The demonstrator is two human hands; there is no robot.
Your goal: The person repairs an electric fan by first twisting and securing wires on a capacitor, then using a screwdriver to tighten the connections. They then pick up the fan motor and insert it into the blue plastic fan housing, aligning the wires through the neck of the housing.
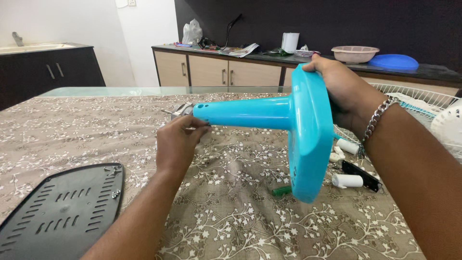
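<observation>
Hands (175,144) gripping turquoise fan stand (288,123), pink bowl (354,53) behind

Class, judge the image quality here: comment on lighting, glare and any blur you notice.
Head view: even, soft indoor light; mild sheen along the turquoise fan stand; left hand and right hand sharp; the floral tablecloth casts faint shadows; edges bend slightly from wide-angle distortion.

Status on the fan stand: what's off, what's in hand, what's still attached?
Off: black slotted plastic base plate lies on the cloth. In hand: right hand grips the turquoise plastic stand by its base; left hand is at the neck. Still attached: metal fitting at the neck tip.
</observation>
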